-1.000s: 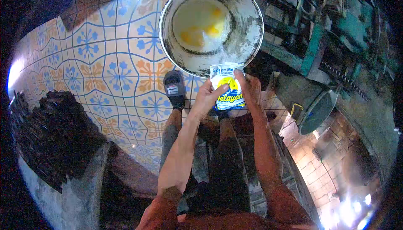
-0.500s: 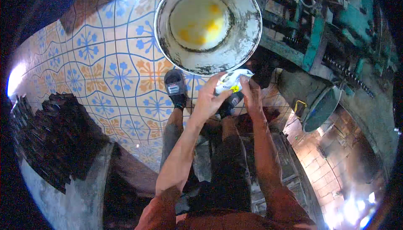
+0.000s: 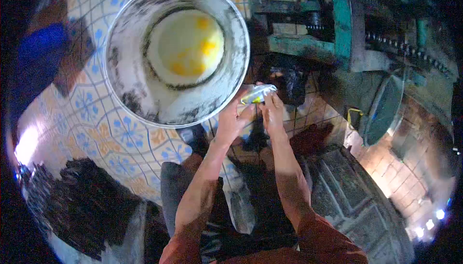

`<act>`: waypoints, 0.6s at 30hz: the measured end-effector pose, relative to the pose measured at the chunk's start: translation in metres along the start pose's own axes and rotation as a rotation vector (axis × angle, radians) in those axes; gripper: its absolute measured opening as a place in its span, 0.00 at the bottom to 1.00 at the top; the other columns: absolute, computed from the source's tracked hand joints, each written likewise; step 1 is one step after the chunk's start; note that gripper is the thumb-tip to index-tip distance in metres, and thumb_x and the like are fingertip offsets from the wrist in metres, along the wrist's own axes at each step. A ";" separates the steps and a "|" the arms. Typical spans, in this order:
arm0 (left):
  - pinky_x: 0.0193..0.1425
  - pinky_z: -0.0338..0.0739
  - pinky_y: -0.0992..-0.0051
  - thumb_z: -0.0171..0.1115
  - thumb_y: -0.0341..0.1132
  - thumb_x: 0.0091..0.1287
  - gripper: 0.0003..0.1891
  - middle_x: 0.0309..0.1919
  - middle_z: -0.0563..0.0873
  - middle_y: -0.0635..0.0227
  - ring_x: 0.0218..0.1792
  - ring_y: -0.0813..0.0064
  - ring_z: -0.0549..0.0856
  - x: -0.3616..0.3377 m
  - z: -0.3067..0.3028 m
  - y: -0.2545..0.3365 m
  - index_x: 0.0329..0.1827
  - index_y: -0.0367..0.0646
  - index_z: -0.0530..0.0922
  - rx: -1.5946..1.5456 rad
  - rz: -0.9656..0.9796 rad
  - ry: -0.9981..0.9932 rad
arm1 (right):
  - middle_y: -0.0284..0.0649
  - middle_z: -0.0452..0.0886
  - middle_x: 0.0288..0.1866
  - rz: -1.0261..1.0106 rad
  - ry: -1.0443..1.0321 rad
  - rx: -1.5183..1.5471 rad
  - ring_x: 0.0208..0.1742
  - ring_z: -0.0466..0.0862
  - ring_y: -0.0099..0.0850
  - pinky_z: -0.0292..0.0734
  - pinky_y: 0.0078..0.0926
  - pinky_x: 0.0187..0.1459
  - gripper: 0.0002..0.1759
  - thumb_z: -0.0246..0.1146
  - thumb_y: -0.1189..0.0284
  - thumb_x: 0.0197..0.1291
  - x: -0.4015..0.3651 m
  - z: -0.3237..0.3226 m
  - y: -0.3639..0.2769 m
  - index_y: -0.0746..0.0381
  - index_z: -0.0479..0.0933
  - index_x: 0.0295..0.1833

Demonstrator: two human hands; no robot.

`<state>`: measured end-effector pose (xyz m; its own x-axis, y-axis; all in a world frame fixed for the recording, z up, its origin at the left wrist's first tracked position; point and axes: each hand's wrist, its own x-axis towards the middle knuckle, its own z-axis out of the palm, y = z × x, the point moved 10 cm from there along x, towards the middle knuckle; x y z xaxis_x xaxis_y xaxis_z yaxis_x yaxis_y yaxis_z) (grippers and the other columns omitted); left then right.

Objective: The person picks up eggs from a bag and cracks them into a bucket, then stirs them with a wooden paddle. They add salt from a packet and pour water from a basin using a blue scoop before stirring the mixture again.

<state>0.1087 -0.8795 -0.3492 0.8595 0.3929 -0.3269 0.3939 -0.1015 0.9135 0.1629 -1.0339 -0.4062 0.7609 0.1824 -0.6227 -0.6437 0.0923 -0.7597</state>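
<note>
No readable writing on the crumpled white-and-yellow packet, seen edge-on. Held just off the right rim of a worn metal tub with yellow yolks in pale liquid. Under the tub, blue-and-orange tiles; close on the right, a green machine. Left hand and right hand raised side by side, arms stretched forward, fingers of the 2 clamped on the packet
</note>
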 end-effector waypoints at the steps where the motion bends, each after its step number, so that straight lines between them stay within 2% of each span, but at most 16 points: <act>1: 0.67 0.69 0.64 0.71 0.36 0.59 0.30 0.59 0.80 0.55 0.60 0.59 0.79 0.012 0.009 -0.014 0.66 0.42 0.72 0.059 0.008 0.026 | 0.28 0.78 0.41 -0.024 -0.006 0.033 0.41 0.74 0.18 0.73 0.21 0.43 0.11 0.57 0.66 0.71 0.021 -0.008 0.013 0.63 0.77 0.48; 2: 0.64 0.72 0.64 0.71 0.38 0.59 0.35 0.58 0.80 0.54 0.58 0.58 0.80 0.024 0.022 -0.030 0.70 0.43 0.67 0.237 0.145 0.036 | 0.28 0.78 0.39 -0.011 0.062 0.081 0.39 0.74 0.17 0.72 0.20 0.41 0.11 0.58 0.66 0.70 0.042 -0.021 0.033 0.63 0.78 0.47; 3: 0.63 0.73 0.64 0.71 0.38 0.60 0.36 0.58 0.80 0.54 0.58 0.58 0.80 0.038 0.032 -0.046 0.71 0.43 0.66 0.281 0.190 0.033 | 0.28 0.80 0.38 0.023 0.123 -0.029 0.39 0.76 0.18 0.73 0.20 0.41 0.11 0.60 0.65 0.69 0.064 -0.041 0.055 0.61 0.79 0.46; 4: 0.63 0.73 0.64 0.70 0.38 0.60 0.36 0.59 0.80 0.53 0.57 0.58 0.81 0.055 0.039 -0.056 0.71 0.43 0.65 0.323 0.237 0.036 | 0.30 0.79 0.45 0.022 0.098 0.067 0.45 0.77 0.20 0.75 0.24 0.47 0.11 0.61 0.65 0.68 0.086 -0.044 0.069 0.60 0.78 0.50; 5: 0.64 0.73 0.64 0.70 0.38 0.60 0.36 0.59 0.79 0.53 0.59 0.58 0.80 0.071 0.046 -0.071 0.72 0.43 0.64 0.320 0.216 0.025 | 0.32 0.79 0.51 0.023 0.070 0.162 0.51 0.79 0.23 0.77 0.28 0.52 0.12 0.62 0.65 0.68 0.108 -0.042 0.083 0.58 0.77 0.53; 6: 0.65 0.72 0.64 0.70 0.37 0.61 0.37 0.60 0.78 0.52 0.60 0.57 0.79 0.088 0.056 -0.093 0.72 0.43 0.63 0.279 0.159 -0.006 | 0.33 0.79 0.52 -0.006 0.008 0.196 0.52 0.79 0.25 0.77 0.29 0.52 0.15 0.63 0.65 0.68 0.132 -0.045 0.099 0.58 0.75 0.57; 8: 0.67 0.70 0.63 0.70 0.37 0.61 0.38 0.62 0.77 0.52 0.62 0.56 0.77 0.115 0.070 -0.124 0.74 0.44 0.62 0.220 0.090 -0.043 | 0.34 0.78 0.54 0.048 0.098 0.238 0.54 0.78 0.26 0.77 0.30 0.54 0.18 0.64 0.64 0.66 0.164 -0.051 0.126 0.57 0.74 0.59; 9: 0.67 0.70 0.63 0.70 0.37 0.61 0.38 0.62 0.77 0.51 0.62 0.56 0.77 0.125 0.071 -0.125 0.74 0.43 0.62 0.267 0.121 0.002 | 0.34 0.78 0.54 0.079 0.141 0.260 0.54 0.78 0.27 0.76 0.31 0.54 0.20 0.65 0.64 0.65 0.179 -0.056 0.141 0.57 0.73 0.60; 10: 0.68 0.70 0.63 0.70 0.37 0.61 0.39 0.63 0.76 0.52 0.63 0.54 0.76 0.133 0.070 -0.123 0.74 0.42 0.60 0.263 0.158 0.038 | 0.36 0.77 0.57 0.056 0.092 0.335 0.58 0.76 0.28 0.74 0.32 0.58 0.22 0.66 0.62 0.64 0.198 -0.063 0.154 0.57 0.73 0.61; 11: 0.70 0.67 0.61 0.70 0.38 0.60 0.41 0.67 0.72 0.49 0.66 0.50 0.72 0.146 0.081 -0.145 0.74 0.40 0.59 0.117 0.011 -0.054 | 0.36 0.77 0.58 0.059 0.065 0.301 0.59 0.75 0.28 0.73 0.33 0.59 0.23 0.66 0.62 0.64 0.210 -0.072 0.170 0.58 0.72 0.61; 13: 0.66 0.70 0.62 0.69 0.35 0.60 0.43 0.65 0.73 0.48 0.63 0.52 0.76 0.153 0.078 -0.139 0.77 0.45 0.55 0.312 -0.081 -0.004 | 0.37 0.75 0.60 0.061 0.025 0.223 0.62 0.74 0.29 0.71 0.34 0.62 0.25 0.66 0.61 0.64 0.205 -0.059 0.144 0.60 0.71 0.62; 14: 0.63 0.73 0.61 0.69 0.38 0.60 0.44 0.61 0.77 0.45 0.61 0.50 0.78 0.153 0.078 -0.147 0.77 0.44 0.54 0.333 0.069 0.075 | 0.38 0.76 0.58 -0.062 0.052 -0.122 0.60 0.75 0.29 0.73 0.34 0.59 0.24 0.65 0.60 0.64 0.204 -0.060 0.128 0.60 0.72 0.61; 16: 0.64 0.71 0.61 0.68 0.34 0.60 0.42 0.61 0.76 0.46 0.62 0.52 0.77 0.155 0.079 -0.162 0.76 0.41 0.56 0.265 -0.126 0.038 | 0.40 0.78 0.56 -0.284 0.125 -0.829 0.57 0.78 0.29 0.78 0.32 0.53 0.22 0.64 0.59 0.65 0.196 -0.065 0.099 0.62 0.74 0.58; 17: 0.67 0.69 0.61 0.68 0.33 0.60 0.42 0.63 0.75 0.47 0.63 0.53 0.75 0.159 0.076 -0.151 0.76 0.40 0.55 0.268 -0.059 0.042 | 0.40 0.79 0.53 -0.132 0.018 -0.710 0.53 0.80 0.29 0.79 0.30 0.49 0.22 0.64 0.58 0.65 0.194 -0.074 0.097 0.63 0.76 0.56; 18: 0.69 0.67 0.62 0.68 0.32 0.59 0.42 0.65 0.74 0.48 0.65 0.54 0.74 0.162 0.074 -0.143 0.76 0.40 0.55 0.273 0.008 0.046 | 0.41 0.81 0.50 0.012 -0.083 -0.584 0.49 0.81 0.29 0.81 0.29 0.45 0.22 0.63 0.56 0.65 0.178 -0.065 0.055 0.64 0.77 0.53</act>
<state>0.2155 -0.8688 -0.5506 0.8497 0.4317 -0.3027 0.4656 -0.3449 0.8150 0.2682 -1.0597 -0.5705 0.7299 0.2583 -0.6329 -0.4829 -0.4603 -0.7449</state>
